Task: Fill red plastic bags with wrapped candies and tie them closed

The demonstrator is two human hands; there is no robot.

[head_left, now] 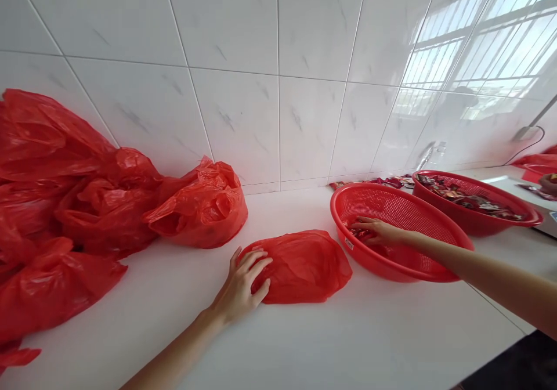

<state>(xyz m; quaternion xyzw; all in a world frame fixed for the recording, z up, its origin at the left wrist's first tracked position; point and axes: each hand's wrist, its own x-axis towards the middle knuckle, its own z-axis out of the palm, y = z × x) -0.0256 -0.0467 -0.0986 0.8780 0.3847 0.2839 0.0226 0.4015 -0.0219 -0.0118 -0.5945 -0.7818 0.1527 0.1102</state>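
A red plastic bag lies spread on the white counter in front of me, low and loosely open. My left hand rests over its left edge, fingers bent and apart, thumb away from them. To the right stands a red perforated basket. Inside it, my right hand reaches down at the left side, fingers stretched over several small wrapped packets. The fingertips touch or lie just above these packets; the palm's underside is hidden.
Several filled red bags crowd the left; one rounded bag stands nearer. A second red basket full of packets is at right, with loose packets along the wall. Another person's hand shows at the far right edge.
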